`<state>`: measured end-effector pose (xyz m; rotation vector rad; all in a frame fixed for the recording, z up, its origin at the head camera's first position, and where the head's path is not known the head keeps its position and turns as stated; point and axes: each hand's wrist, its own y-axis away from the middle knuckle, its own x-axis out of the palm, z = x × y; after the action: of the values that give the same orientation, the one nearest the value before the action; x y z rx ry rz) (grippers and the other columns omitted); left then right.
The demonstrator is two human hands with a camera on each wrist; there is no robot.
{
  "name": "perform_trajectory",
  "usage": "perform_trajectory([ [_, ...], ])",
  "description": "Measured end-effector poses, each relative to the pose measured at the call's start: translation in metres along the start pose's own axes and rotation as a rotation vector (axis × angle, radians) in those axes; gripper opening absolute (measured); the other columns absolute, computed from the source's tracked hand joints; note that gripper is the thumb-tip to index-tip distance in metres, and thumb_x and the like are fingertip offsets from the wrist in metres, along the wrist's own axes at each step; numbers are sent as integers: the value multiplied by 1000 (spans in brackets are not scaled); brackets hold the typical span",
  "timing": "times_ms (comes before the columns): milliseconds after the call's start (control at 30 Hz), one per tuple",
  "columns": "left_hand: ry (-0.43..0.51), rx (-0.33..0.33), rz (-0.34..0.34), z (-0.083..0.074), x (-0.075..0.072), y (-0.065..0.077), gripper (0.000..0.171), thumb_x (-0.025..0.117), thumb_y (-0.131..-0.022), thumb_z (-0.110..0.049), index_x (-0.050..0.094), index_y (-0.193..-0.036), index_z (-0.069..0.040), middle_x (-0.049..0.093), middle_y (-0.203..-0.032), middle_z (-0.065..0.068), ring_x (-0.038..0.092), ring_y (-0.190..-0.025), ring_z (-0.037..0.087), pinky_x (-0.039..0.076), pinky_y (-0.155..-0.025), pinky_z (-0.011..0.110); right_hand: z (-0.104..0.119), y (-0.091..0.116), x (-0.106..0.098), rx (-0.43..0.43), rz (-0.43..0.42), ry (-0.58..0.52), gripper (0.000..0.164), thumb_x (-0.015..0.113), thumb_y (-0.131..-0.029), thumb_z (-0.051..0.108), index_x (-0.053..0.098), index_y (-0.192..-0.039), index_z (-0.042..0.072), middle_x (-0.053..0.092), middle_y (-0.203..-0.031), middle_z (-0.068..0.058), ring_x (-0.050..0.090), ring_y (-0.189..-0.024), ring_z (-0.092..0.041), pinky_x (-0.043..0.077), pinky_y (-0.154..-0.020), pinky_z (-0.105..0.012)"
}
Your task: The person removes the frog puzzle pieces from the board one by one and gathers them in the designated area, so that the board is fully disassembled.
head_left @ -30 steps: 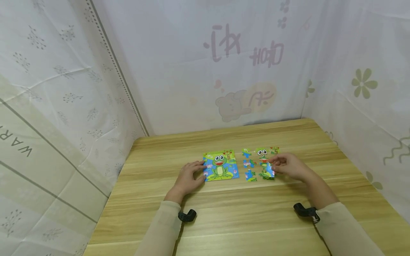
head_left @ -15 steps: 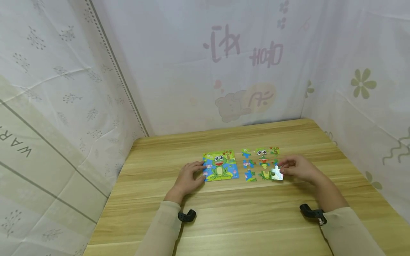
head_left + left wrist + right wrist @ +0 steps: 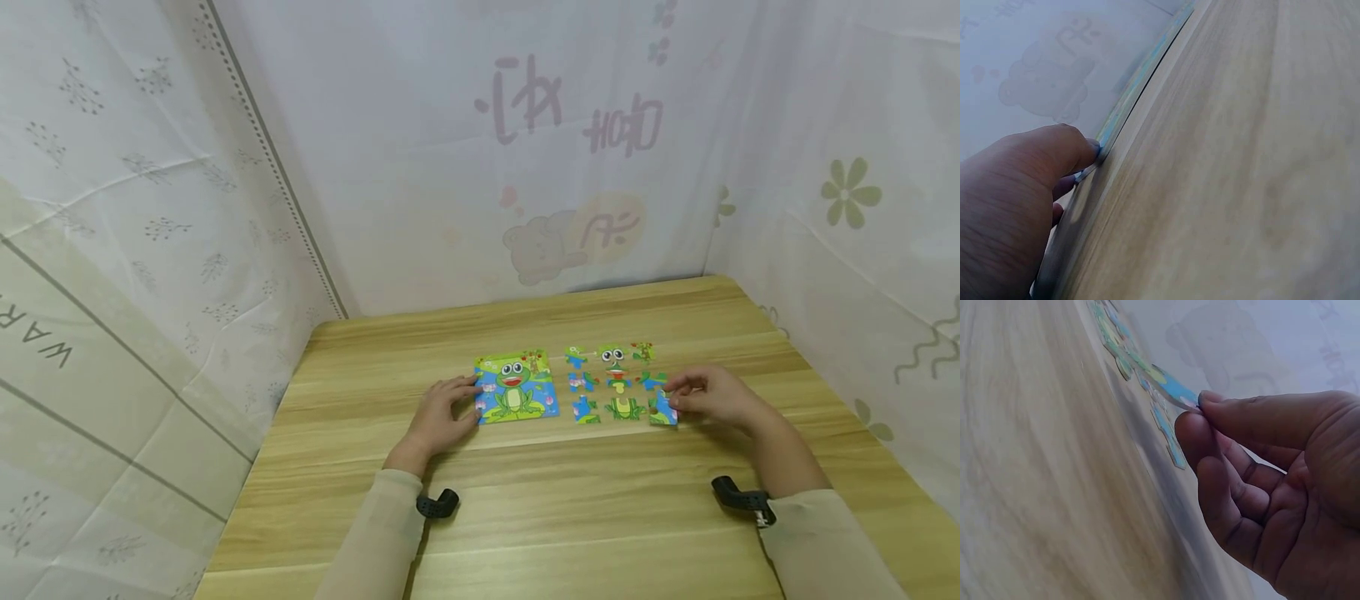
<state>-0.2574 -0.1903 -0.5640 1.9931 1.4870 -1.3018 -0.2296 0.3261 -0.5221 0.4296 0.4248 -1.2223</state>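
My right hand (image 3: 716,396) pinches a blue and green jigsaw piece (image 3: 663,410) between thumb and index finger, other fingers curled in. In the right wrist view the pinched piece (image 3: 1175,392) is tilted, raised above the pieces behind it. Several loose jigsaw pieces lie spaced apart in rows, among them a frog-eyes piece (image 3: 612,357) and a frog-legs piece (image 3: 624,408). The held one is at the lower right of this group. My left hand (image 3: 442,417) rests at the left edge of a square frog picture (image 3: 516,387), its thumb (image 3: 1079,147) touching the near corner.
All of this lies on a wood-grain table (image 3: 570,508). A printed white curtain (image 3: 420,183) stands behind the table's far edge, with more cloth at both sides. Each wrist wears a black camera mount, such as the left mount (image 3: 438,503).
My right hand has carried the jigsaw piece rightward from over the middle column to the lower right of the group, turning it on the way. The left hand stays at the picture.
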Motion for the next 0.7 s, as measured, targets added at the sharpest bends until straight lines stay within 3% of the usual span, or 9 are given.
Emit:
perform_trajectory([
  [300,7,6,-6,-1,-1,0,42,75,-98,-30,70,-138,-20,53,-156,-5,42,-149,24,20,-128,52,4,4,2,55,36,-124,28,71,-99,3,67,-122,-11,64,-98,-17,72,-82,-25,65,-69,-35],
  [500,12,12,-13,-1,0,0,42,75,-97,-29,70,-138,-19,54,-156,-4,42,-148,25,21,-127,54,-1,2,4,62,9,-49,25,72,-99,6,69,-119,-8,66,-95,-15,66,-78,-22,59,-61,-31],
  [700,11,-8,4,-2,-1,0,43,75,-98,-32,70,-139,-20,52,-157,-4,41,-149,23,20,-128,52,-7,-1,6,75,-28,54,22,73,-99,11,72,-117,-1,68,-98,-10,67,-85,-24,60,-64,-32],
])
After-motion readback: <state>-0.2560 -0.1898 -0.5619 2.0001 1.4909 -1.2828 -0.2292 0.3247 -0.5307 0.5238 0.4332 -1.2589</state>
